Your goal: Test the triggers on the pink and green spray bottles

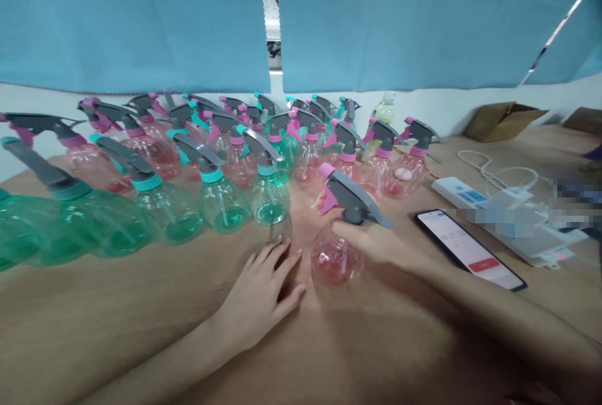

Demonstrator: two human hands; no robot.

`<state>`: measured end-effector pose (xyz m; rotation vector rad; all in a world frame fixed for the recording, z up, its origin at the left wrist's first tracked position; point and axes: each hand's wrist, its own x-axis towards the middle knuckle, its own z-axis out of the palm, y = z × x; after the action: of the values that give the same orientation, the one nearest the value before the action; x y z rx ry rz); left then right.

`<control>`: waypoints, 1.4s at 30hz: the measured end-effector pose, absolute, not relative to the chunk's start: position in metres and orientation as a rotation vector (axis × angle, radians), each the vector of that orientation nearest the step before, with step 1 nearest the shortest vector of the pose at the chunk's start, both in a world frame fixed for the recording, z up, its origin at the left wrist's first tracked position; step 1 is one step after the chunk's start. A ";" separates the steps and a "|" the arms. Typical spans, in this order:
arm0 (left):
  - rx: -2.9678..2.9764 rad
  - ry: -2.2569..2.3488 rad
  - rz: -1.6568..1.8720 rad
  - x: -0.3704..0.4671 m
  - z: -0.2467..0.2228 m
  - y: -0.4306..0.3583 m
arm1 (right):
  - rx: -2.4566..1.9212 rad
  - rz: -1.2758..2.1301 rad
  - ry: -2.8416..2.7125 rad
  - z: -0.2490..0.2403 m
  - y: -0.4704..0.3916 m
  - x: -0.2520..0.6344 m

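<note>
My right hand (364,236) is wrapped round the neck of a pink spray bottle (335,261), just under its grey and pink trigger head. The bottle stands roughly upright, low over or on the wooden table (188,323); I cannot tell whether its base touches. To the left of it, my left hand (270,279) lies flat on the table with fingers spread, holding nothing. Nearest beyond the left hand is a green spray bottle (269,201) with a turquoise collar. Another green spray bottle (224,207) stands beside it.
Several more pink and green spray bottles crowd the back and left. On the right lie a phone (470,248) showing a timer, a white power strip (498,220) and a white cable (493,170). Behind them sits an open cardboard box (501,121). A blue curtain (179,22) hangs behind.
</note>
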<state>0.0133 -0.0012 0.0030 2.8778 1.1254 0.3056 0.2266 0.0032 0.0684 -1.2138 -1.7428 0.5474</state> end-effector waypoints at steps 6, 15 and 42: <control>2.887 1.123 0.303 0.014 0.003 0.000 | -1.167 0.623 -1.672 0.065 0.005 0.228; 2.889 1.133 0.293 0.013 0.002 -0.002 | -1.170 0.576 -1.712 0.058 0.007 0.230; 2.879 1.133 0.301 0.014 0.005 -0.001 | -1.225 0.579 -1.672 0.061 0.005 0.229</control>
<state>0.0140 -0.0015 0.0046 2.8792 1.1330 0.3007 0.2289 0.0048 0.0611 -1.2255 -1.6721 0.5786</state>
